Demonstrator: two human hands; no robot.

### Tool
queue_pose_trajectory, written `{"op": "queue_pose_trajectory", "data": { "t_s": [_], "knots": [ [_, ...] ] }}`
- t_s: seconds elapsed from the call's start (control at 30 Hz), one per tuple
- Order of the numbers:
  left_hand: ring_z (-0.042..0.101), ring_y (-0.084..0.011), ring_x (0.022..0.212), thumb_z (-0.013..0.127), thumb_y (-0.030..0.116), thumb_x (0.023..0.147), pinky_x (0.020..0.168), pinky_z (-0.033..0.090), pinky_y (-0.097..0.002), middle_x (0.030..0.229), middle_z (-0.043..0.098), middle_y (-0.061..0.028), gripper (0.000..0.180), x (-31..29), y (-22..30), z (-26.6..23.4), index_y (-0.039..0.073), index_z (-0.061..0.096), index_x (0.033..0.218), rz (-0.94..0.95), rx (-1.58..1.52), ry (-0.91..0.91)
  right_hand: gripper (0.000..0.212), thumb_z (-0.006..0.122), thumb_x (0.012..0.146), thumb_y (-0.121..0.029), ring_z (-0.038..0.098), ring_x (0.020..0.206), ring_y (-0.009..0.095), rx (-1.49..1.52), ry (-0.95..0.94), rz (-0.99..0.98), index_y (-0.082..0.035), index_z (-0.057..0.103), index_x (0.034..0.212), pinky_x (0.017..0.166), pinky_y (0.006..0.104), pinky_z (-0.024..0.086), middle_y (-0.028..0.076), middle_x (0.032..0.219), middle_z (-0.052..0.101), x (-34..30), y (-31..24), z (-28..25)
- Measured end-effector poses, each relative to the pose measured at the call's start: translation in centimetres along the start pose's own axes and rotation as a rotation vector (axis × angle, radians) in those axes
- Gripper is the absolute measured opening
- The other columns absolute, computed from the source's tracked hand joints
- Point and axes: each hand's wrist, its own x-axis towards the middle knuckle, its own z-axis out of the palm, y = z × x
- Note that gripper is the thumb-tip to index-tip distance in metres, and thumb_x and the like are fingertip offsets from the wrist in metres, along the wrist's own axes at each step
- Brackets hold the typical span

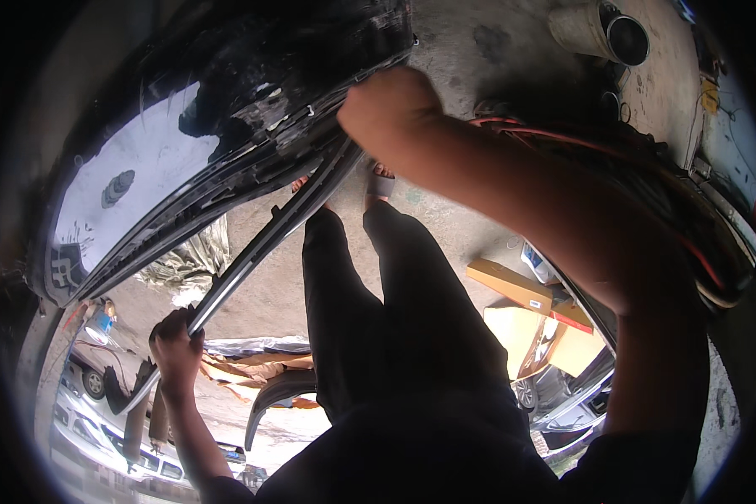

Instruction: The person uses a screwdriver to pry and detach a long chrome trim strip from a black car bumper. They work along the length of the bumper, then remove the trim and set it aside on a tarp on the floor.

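Observation:
A long, curved black trim strip (248, 248) with a pale, shiny edge runs slantwise from the upper middle to the lower left. My left hand (176, 346) is wrapped round its lower part, and the strip's end sticks out past the fist. At the upper end my right hand (391, 105) is closed on the strip, its fingertips partly hidden. That end lies against or very close to the lower edge of a glossy dark car body panel (269, 50); contact cannot be made out. The panel fills the upper left and carries bright reflections.
Cardboard boxes (510, 286) lie at the right. Behind my right arm are dark coiled parts with a red hose (554, 139). A bucket (578, 29) stands at the far right. Crumpled sheeting (195, 262) and another curved black piece (281, 393) rest on the floor; parked cars (147, 460) show lower left.

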Motion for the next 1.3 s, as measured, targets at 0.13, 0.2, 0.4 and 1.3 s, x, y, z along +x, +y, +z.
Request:
{"op": "queue_pose_trajectory", "data": {
  "t_s": [0.13,0.2,0.4,1.3],
  "knots": [
    [0.07,-0.0354,0.09,0.081,0.014,0.075,0.079,0.057,-0.0467,0.099,0.072,-0.0117,0.033,-0.4,-0.2,0.5,0.007,0.069,0.105,0.011,0.085,0.023,0.01,0.073,0.083,-0.006,0.079,0.088,0.031,-0.088,0.054,-0.031,-0.005,0.081,0.089,0.07,0.0462,0.063,0.017,0.088,0.078,2.1,8.2,-3.2],
    [0.069,-0.034,0.09,0.083,0.014,0.073,0.077,0.055,-0.045,0.098,0.071,-0.0101,0.036,-0.4,0.1,0.1,0.009,0.068,0.104,0.047,0.105,0.048,0.023,0.076,0.081,-0.02,0.077,0.091,0.038,-0.13,-0.1,-0.12,-0.006,0.083,0.098,0.078,0.0518,0.061,0.019,0.095,0.079,4.7,11.2,-5.0],
    [0.065,-0.0338,0.082,0.083,0.015,0.075,0.074,0.052,-0.0452,0.087,0.064,-0.0104,0.029,-1.4,4.2,-2.8,0.008,0.061,0.092,0.081,0.229,0.077,0.022,0.08,0.079,-0.024,0.076,0.09,0.035,-0.224,-0.099,-0.235,-0.012,0.083,0.097,0.078,0.0517,0.06,0.015,0.093,0.079,9.7,13.5,-6.8],
    [0.055,-0.0242,0.06,0.066,0.01,0.083,0.056,0.043,-0.0408,0.069,0.048,-0.0053,0.019,-5.6,13.7,-2.3,0.012,0.05,0.074,-0.041,-0.026,0.08,0.041,0.068,0.099,-0.03,0.074,0.106,0.037,0.174,0.137,0.283,-0.018,0.068,0.138,0.089,0.0471,0.06,0.014,0.117,0.075,-4.2,9.3,9.4]
  ]
}}
